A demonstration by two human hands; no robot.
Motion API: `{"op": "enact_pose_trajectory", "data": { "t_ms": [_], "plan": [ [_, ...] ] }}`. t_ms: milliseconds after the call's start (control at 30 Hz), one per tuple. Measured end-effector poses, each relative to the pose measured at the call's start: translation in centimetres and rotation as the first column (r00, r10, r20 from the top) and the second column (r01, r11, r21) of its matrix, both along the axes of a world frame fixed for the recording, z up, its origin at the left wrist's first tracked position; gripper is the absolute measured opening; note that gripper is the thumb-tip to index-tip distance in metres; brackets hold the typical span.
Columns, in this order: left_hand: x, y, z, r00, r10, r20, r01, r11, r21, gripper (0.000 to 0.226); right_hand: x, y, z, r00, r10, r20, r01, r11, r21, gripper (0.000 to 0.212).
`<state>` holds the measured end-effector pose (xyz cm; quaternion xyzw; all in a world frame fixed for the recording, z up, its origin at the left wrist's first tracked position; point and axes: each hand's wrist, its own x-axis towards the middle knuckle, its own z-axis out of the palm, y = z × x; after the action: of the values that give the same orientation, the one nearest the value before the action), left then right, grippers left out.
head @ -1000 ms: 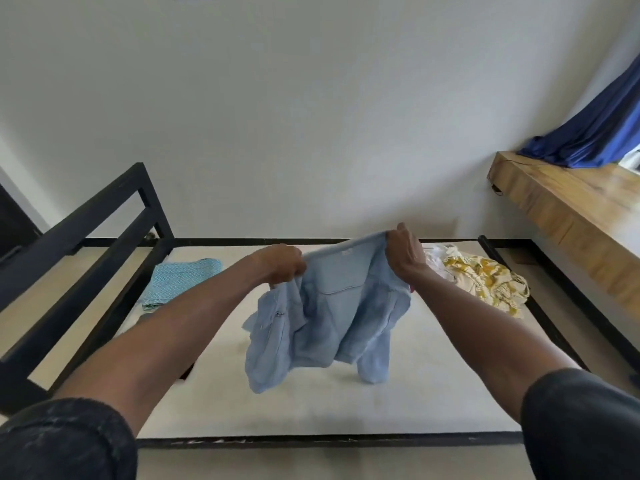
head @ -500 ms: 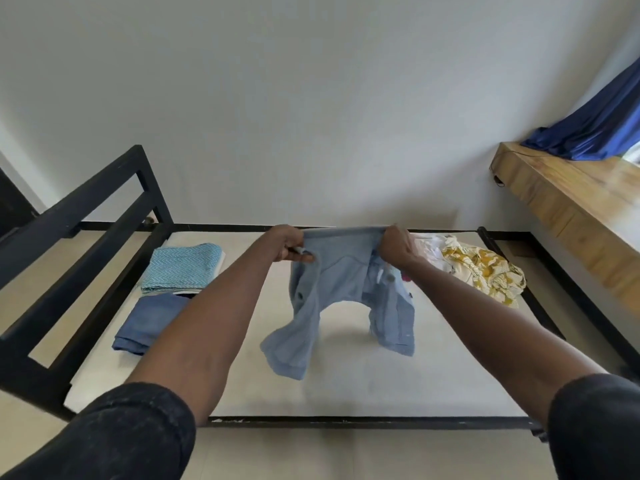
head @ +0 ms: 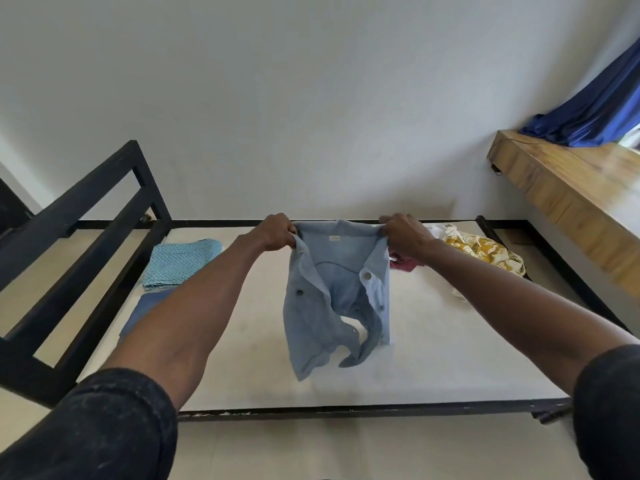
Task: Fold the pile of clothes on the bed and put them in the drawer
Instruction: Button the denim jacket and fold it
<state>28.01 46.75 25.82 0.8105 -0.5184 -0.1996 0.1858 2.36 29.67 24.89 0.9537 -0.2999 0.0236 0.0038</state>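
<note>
A light blue button shirt [head: 332, 299] hangs open in front of me above the white mattress [head: 433, 358]. My left hand [head: 277, 233] grips its left shoulder and my right hand [head: 403, 237] grips its right shoulder, both at collar height. The shirt's hem and sleeves dangle near the mattress. A folded teal patterned cloth [head: 180, 261] and a folded dark blue garment [head: 145, 313], partly hidden by my left arm, lie at the left. A loose pile with a yellow patterned garment [head: 481, 252] and a maroon piece [head: 403, 265] sits at the back right.
The black metal bed frame [head: 79, 216] rises at the left and runs round the mattress. A wooden ledge [head: 571, 199] juts from the right wall, with a blue curtain [head: 595, 109] draped onto it. A plain white wall stands behind the bed.
Both hands have spread apart along the shirt's shoulders and the shirt has opened out, now facing me with its front hanging straighter.
</note>
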Motion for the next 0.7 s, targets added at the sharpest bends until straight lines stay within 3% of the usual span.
{"op": "enact_pose_trajectory", "data": {
  "t_ms": [100,167,233,300,400,500,533,600,667,700],
  "plan": [
    [0.6,1.0,-0.4,0.964,0.031,-0.262,-0.058,0.994,-0.093,0.013,0.8,0.5,0.2,0.977,-0.097,0.19,0.049,0.968,0.245,0.016],
    [0.7,1.4,-1.0,0.889,0.023,-0.457,-0.095,0.986,-0.137,0.017,1.4,1.4,0.3,0.905,-0.225,0.36,0.079,0.923,0.377,0.01],
    [0.6,1.3,-1.5,0.834,0.017,-0.552,-0.119,0.982,-0.149,0.029,1.9,2.0,0.5,0.816,-0.312,0.486,0.072,0.89,0.45,0.006],
    [0.4,1.0,-1.6,0.893,0.02,-0.449,-0.119,0.974,-0.194,0.042,2.3,2.3,0.5,0.805,-0.298,0.513,0.06,0.901,0.429,0.01],
    [0.0,0.5,-1.4,0.985,0.076,-0.153,-0.104,0.976,-0.19,0.054,2.5,2.6,-0.6,0.901,-0.082,0.426,-0.038,0.963,0.266,0.028],
    [-0.7,0.7,-1.5,0.974,0.187,0.13,-0.178,0.981,-0.075,0.022,2.1,4.0,-1.7,0.927,-0.025,0.375,-0.055,0.978,0.202,0.054],
    [-0.8,0.9,-1.6,0.973,0.176,0.147,-0.168,0.984,-0.063,0.014,2.1,4.3,-2.2,0.895,-0.095,0.435,-0.005,0.974,0.225,0.052],
    [-0.5,1.3,-2.6,0.992,0.09,0.087,-0.086,0.995,-0.056,0.016,2.2,4.9,-3.4,0.777,-0.309,0.549,0.143,0.935,0.323,0.029],
    [-0.1,2.3,-3.6,0.999,0.045,-0.025,-0.047,0.994,-0.094,0.019,2.4,4.8,-4.3,0.638,-0.534,0.555,0.229,0.82,0.525,0.013],
    [0.1,2.9,-3.9,0.996,0.043,-0.08,-0.053,0.99,-0.133,0.019,2.4,4.7,-4.8,0.611,-0.6,0.517,0.215,0.754,0.621,0.015]
  ]
}}
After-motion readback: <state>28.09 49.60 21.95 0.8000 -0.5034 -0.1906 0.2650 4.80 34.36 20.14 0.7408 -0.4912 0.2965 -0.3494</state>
